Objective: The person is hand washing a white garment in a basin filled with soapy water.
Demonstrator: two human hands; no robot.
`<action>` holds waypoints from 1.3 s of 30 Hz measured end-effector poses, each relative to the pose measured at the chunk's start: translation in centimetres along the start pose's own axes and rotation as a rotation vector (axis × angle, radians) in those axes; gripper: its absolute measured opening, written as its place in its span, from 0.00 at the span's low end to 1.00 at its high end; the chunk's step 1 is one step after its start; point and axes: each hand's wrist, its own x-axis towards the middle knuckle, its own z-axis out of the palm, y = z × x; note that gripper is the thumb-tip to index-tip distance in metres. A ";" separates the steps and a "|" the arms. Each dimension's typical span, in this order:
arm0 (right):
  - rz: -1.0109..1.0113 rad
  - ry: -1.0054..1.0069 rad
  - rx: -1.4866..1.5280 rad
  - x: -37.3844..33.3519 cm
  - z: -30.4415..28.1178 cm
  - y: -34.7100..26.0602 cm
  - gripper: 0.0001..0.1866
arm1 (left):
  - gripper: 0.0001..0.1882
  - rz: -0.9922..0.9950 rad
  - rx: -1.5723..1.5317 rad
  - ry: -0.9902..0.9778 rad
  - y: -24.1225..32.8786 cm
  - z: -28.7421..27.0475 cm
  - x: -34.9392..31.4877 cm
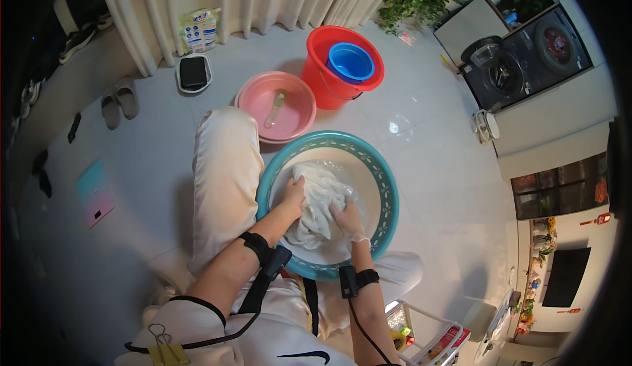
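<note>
Floor [441,188]: pale and glossy, carrying basins and bucket alike; likely to turn slippery if splashed.
Teal-rimmed basin [390,201]: set on the floor between bent legs, with suds showing inside toward the far edge; could slop over from a hard squeeze or a knee's nudge.
Red bucket [319,70]: just beyond the basin's far edge.
Pink basins [299,106]: stacked, left of the bucket; might catch stray drops.
White cloth [319,188]: heaped wet inside the teal rim, from the middle toward the left and near edges; could drip or fling suds if lifted fast.
Blue bucket [351,62]: nested in the red one.
Left hand [294,198]: clamped on the cloth's left side; could slip on soapy folds.
Right hand [347,220]: against the cloth's right side, apart from the left; cannot tell whether gripping.
Black wrist unit [349,282]: strapped by the near edge; might get wet through low, vigorous rubbing.
</note>
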 end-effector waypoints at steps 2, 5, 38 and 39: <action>0.142 -0.146 0.099 -1.0 -1.5 -0.1 0.37 | 0.25 -0.152 -0.106 0.063 0.9 0.3 -0.7; 0.190 -0.269 0.165 -2.8 -3.1 -0.7 0.36 | 0.26 -0.086 -0.126 -0.018 -0.3 -0.8 0.8; -0.170 0.071 0.392 -3.5 1.5 -10.6 0.10 | 0.28 -0.002 -0.073 -0.195 -1.6 -1.6 1.0; -0.168 0.075 0.390 -4.5 1.4 -11.8 0.10 | 0.28 0.031 -0.112 -0.331 -2.0 -1.9 1.2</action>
